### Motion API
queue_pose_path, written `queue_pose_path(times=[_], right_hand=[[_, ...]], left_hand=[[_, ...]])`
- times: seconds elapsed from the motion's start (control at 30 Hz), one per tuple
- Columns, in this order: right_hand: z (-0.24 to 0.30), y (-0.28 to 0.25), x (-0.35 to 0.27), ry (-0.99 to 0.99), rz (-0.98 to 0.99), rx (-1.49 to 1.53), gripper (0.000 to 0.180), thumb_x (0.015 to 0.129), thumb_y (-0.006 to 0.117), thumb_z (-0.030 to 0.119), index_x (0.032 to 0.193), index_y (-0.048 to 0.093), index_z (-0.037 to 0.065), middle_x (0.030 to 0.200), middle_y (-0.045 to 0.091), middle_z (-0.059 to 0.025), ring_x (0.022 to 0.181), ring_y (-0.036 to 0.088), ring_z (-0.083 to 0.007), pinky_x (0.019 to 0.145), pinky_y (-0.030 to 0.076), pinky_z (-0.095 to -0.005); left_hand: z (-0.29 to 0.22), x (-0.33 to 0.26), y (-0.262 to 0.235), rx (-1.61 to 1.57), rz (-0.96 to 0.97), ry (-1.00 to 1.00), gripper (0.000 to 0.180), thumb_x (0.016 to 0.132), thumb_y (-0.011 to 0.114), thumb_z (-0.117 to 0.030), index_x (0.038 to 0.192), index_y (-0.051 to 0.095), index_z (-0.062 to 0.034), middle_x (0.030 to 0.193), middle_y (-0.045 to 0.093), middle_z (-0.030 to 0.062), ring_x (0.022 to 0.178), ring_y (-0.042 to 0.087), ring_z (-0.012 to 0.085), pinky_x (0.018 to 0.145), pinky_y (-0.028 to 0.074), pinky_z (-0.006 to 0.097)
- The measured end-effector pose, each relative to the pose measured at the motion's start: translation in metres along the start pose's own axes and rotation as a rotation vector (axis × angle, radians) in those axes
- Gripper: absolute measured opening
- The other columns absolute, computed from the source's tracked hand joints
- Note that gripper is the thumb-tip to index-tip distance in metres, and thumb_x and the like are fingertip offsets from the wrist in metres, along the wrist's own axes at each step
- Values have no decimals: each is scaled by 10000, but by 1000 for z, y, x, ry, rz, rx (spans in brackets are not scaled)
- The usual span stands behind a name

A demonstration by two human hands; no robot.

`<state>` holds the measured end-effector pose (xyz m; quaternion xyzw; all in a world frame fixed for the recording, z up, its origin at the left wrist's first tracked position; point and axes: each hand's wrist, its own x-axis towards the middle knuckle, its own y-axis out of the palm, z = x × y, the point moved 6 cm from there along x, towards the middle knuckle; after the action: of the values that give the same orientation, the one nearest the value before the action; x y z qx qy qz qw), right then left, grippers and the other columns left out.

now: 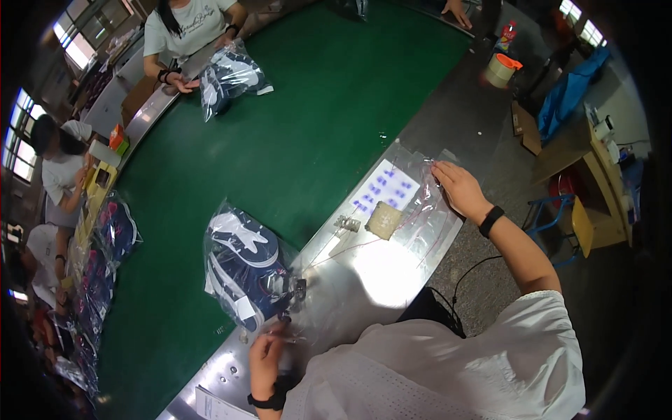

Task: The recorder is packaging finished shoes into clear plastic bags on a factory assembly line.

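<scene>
A pair of navy and white shoes (245,241) lies in a clear plastic bag on the green belt, left of centre. The bag's loose end reaches over the metal table edge. Close to that end is my left hand (266,357), its fingers curled and partly blurred; what they hold is hidden. My right hand (458,189) is out to the right, its fingertips closed on the edge of a clear plastic bag (437,213) among flat bags on the metal table. Beside these bags lie a white sheet with blue marks (383,187) and a beige square pad (384,220).
Another bagged pair of shoes (231,77) is by a person across the green belt (315,105). More bagged shoes (98,280) line the far left, where other people sit. Tape rolls (501,70) stand at upper right, and a yellow and blue chair (579,224) at right.
</scene>
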<state>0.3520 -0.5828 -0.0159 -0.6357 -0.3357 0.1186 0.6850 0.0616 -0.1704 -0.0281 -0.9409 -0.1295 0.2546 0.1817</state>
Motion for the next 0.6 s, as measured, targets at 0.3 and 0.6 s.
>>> queue_pose_path(times=[0.3, 0.6], right_hand=[[-79, 4, 59, 532, 260, 998, 227, 802, 630, 196, 920, 639, 2, 768, 633, -66, 715, 586, -133, 708, 463, -261], [-32, -77, 84, 385, -285, 351, 158, 772, 589, 118, 882, 615, 8, 1067, 579, -109, 1016, 525, -285, 873, 422, -359]], left_hand=[[-23, -46, -18, -298, -157, 87, 155, 903, 477, -109, 823, 560, -5, 901, 603, 80, 808, 557, 152, 765, 437, 267], [3, -47, -32, -343, -205, 100, 135, 892, 461, -62, 796, 533, -2, 997, 616, 114, 862, 546, 141, 813, 419, 274]])
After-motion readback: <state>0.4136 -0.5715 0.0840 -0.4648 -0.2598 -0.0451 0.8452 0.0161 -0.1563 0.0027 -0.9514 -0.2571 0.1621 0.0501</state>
